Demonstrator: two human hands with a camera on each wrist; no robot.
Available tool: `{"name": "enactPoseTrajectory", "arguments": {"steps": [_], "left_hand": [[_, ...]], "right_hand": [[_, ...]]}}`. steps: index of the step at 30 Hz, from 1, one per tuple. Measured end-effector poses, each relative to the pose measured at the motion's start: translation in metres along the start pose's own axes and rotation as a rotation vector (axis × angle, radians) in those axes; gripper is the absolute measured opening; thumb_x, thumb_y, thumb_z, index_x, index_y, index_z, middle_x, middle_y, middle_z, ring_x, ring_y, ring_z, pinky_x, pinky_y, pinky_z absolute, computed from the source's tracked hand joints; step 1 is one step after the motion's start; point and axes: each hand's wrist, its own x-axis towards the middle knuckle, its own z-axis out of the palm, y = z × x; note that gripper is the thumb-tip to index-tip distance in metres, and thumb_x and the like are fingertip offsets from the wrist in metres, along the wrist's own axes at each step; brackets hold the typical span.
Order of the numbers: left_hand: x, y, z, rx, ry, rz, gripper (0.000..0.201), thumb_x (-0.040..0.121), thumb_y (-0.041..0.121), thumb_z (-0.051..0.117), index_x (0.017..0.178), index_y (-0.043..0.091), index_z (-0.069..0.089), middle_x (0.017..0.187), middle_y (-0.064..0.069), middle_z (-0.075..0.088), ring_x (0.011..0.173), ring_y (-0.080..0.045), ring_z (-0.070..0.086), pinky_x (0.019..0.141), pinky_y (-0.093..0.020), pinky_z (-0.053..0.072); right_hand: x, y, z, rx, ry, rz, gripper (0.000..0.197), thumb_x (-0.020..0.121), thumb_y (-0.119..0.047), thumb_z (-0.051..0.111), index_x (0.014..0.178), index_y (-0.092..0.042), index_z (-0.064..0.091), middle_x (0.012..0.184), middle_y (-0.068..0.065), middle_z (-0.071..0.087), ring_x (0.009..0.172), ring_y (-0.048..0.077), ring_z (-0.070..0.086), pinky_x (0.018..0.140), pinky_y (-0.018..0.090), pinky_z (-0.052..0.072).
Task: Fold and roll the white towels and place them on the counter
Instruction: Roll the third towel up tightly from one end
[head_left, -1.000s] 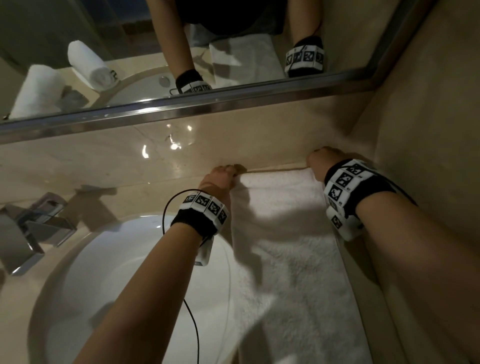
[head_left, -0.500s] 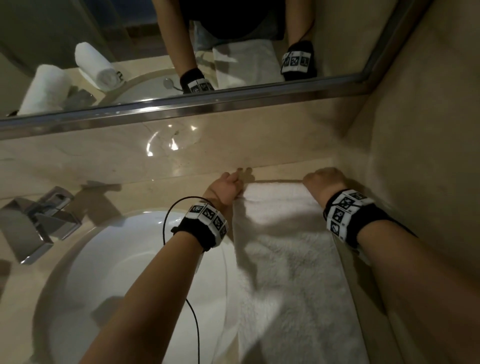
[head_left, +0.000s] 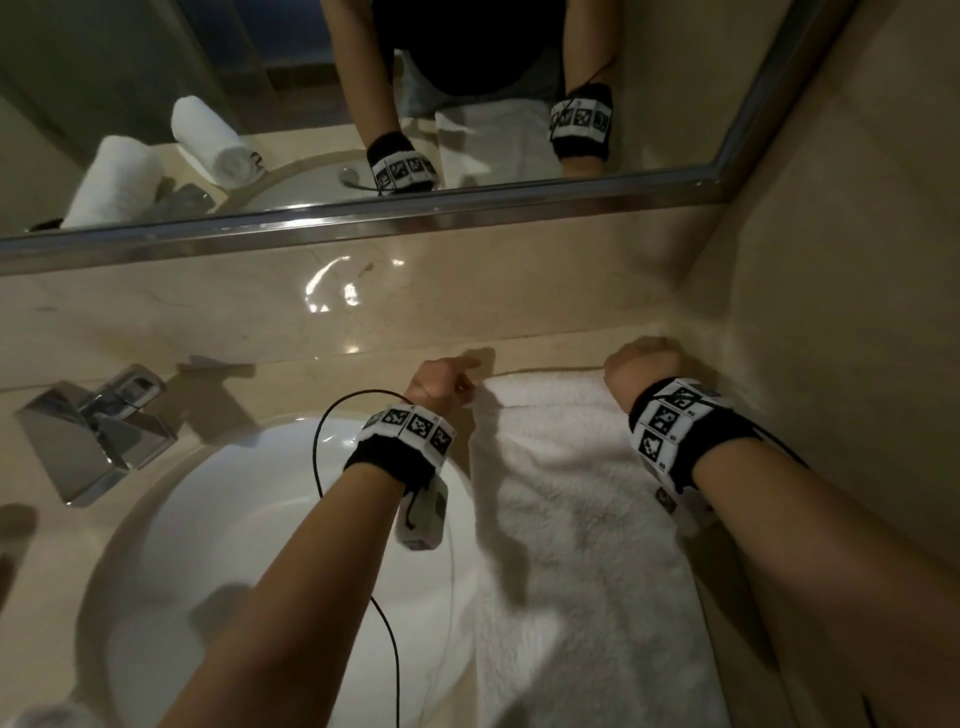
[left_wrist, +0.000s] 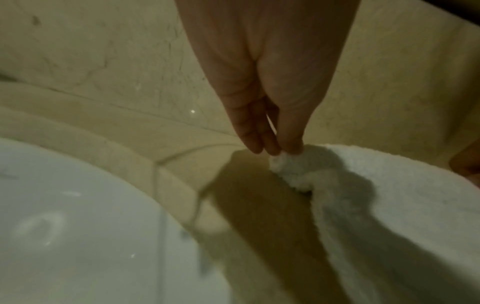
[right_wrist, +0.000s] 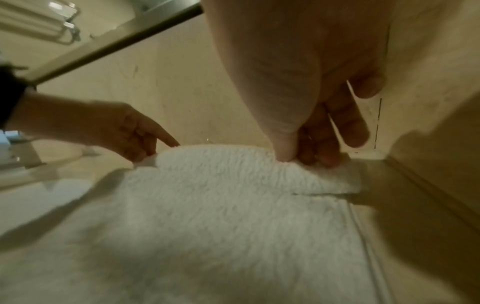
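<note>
— Lying flat on the worktop (head_left: 218, 395), is it, that white towel (head_left: 576, 519)?

— Yes, stretched from the near edge to the far wall, just right of the sink (head_left: 249, 545), with its left edge overlapping the basin rim.

— And the left hand (head_left: 439, 382)?

— Its grip pinches the towel's far left corner; thumb and fingertips (left_wrist: 291, 144) are pressed together on a small tuft of cloth, lifted a little.

— The right hand (head_left: 641, 364)?

— Curled at the far right corner, thumb and fingers (right_wrist: 322, 152) pinching the folded edge close to the side wall.

— Anything else about?

— A chrome tap (head_left: 98, 431) left of the basin, and two rolled towels (head_left: 213, 140) reflected in the mirror (head_left: 675, 78).
</note>
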Motion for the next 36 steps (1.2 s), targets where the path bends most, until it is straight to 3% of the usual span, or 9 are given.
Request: {"name": "enactPoseTrajectory", "arguments": {"steps": [4, 8, 16, 19, 24, 26, 28, 32, 36], "left_hand": [[0.003, 0.006, -0.007, 0.096, -0.111, 0.003, 0.039, 0.094, 0.004, 0.048, 0.133, 0.001, 0.048, 0.117, -0.01, 0.056, 0.124, -0.032, 0.046, 0.067, 0.0, 0.041], [0.004, -0.001, -0.008, 0.231, -0.049, 0.042, 0.044, 0.091, 0.022, 0.056, 0.133, 0.011, 0.048, 0.138, -0.009, 0.044, 0.125, -0.024, 0.044, 0.1, -0.024, 0.036], [0.01, 0.001, -0.001, 0.128, 0.085, -0.029, 0.039, 0.084, 0.027, 0.059, 0.122, 0.022, 0.057, 0.118, -0.006, 0.062, 0.108, -0.024, 0.058, 0.087, -0.026, 0.045], [0.01, 0.002, 0.004, 0.092, 0.107, -0.05, 0.038, 0.084, 0.026, 0.056, 0.122, 0.033, 0.055, 0.119, 0.0, 0.06, 0.108, -0.02, 0.058, 0.08, -0.019, 0.04], [-0.001, 0.007, 0.007, -0.067, 0.189, -0.128, 0.047, 0.08, 0.027, 0.069, 0.118, 0.012, 0.045, 0.113, -0.006, 0.045, 0.098, -0.017, 0.054, 0.082, -0.022, 0.046], [-0.008, -0.001, 0.014, -0.127, 0.192, -0.196, 0.033, 0.081, 0.034, 0.07, 0.1, 0.014, 0.052, 0.096, 0.0, 0.052, 0.073, -0.002, 0.051, 0.057, -0.003, 0.043], [-0.014, -0.008, 0.021, -0.198, 0.165, -0.265, 0.025, 0.08, 0.039, 0.07, 0.087, 0.017, 0.061, 0.076, 0.006, 0.057, 0.058, 0.002, 0.047, 0.034, -0.003, 0.033], [-0.009, -0.006, 0.029, -0.18, 0.139, -0.293, 0.027, 0.081, 0.04, 0.067, 0.092, 0.016, 0.067, 0.088, 0.001, 0.066, 0.072, -0.011, 0.059, 0.052, -0.014, 0.042], [-0.011, -0.007, 0.028, -0.212, 0.207, -0.319, 0.015, 0.085, 0.033, 0.064, 0.088, 0.019, 0.066, 0.078, 0.003, 0.058, 0.061, -0.007, 0.048, 0.044, -0.011, 0.031]], "right_hand": [[0.005, 0.005, -0.005, 0.231, 0.121, -0.123, 0.033, 0.095, -0.013, 0.039, 0.127, -0.011, 0.049, 0.128, 0.01, 0.051, 0.118, 0.026, 0.049, 0.1, 0.031, 0.038], [0.011, 0.003, -0.006, 0.511, 0.023, -0.235, 0.035, 0.093, -0.01, 0.047, 0.128, -0.013, 0.052, 0.129, 0.009, 0.053, 0.116, 0.025, 0.052, 0.101, 0.032, 0.042], [0.016, 0.006, 0.009, 0.903, -0.043, -0.259, 0.024, 0.081, -0.021, 0.07, 0.096, -0.017, 0.051, 0.104, 0.004, 0.055, 0.1, 0.022, 0.055, 0.09, 0.036, 0.046], [0.019, -0.002, 0.01, 0.877, 0.017, -0.275, 0.023, 0.082, -0.02, 0.069, 0.091, -0.017, 0.048, 0.095, 0.002, 0.048, 0.087, 0.02, 0.048, 0.076, 0.03, 0.041], [0.03, -0.013, 0.007, 0.819, 0.11, -0.248, 0.018, 0.084, -0.011, 0.065, 0.087, -0.014, 0.047, 0.096, 0.005, 0.048, 0.084, 0.02, 0.047, 0.074, 0.025, 0.037], [0.031, -0.013, 0.006, 0.791, 0.1, -0.235, 0.017, 0.085, -0.012, 0.064, 0.092, -0.015, 0.049, 0.103, 0.006, 0.05, 0.089, 0.021, 0.05, 0.078, 0.026, 0.039], [0.029, -0.013, 0.006, 0.782, 0.101, -0.244, 0.022, 0.085, -0.013, 0.064, 0.104, -0.012, 0.053, 0.115, 0.007, 0.052, 0.101, 0.023, 0.053, 0.086, 0.028, 0.042], [0.021, -0.016, 0.004, 0.699, 0.09, -0.347, 0.041, 0.087, -0.009, 0.058, 0.126, -0.014, 0.047, 0.122, 0.006, 0.051, 0.111, 0.022, 0.05, 0.09, 0.028, 0.039], [0.024, -0.016, 0.003, 0.686, 0.157, -0.29, 0.032, 0.088, -0.005, 0.055, 0.119, -0.01, 0.05, 0.119, 0.011, 0.052, 0.106, 0.026, 0.052, 0.089, 0.031, 0.041]]}}
